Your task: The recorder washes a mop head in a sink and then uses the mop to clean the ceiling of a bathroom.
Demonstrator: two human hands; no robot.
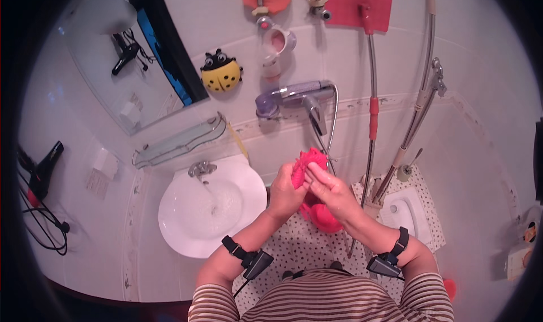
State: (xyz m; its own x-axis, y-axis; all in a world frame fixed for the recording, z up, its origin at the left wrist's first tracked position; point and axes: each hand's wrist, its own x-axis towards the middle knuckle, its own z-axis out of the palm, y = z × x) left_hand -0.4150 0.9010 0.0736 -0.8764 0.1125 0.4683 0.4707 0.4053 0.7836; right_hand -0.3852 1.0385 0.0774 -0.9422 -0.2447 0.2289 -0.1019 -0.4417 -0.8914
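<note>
Both of my hands are together in front of me, gripping a bunched pink cloth point(313, 157). My left hand point(285, 191) closes around its lower left side. My right hand point(330, 190) presses on it from the right, fingers extended across the cloth. Below the hands, near the floor, is a bright pink item point(326, 218), partly hidden by my right wrist; I cannot tell exactly what it is. To the left of my hands stands a white washbasin point(176, 233), where water runs from the chrome tap point(202, 168).
A purple and chrome shower head point(297, 93) with its hose hangs on the wall ahead. A red-handled pole with a flat pink head point(358, 8) and metal poles point(409, 131) lean at right, near a squat toilet point(407, 213). A glass shelf point(182, 141) juts above the basin.
</note>
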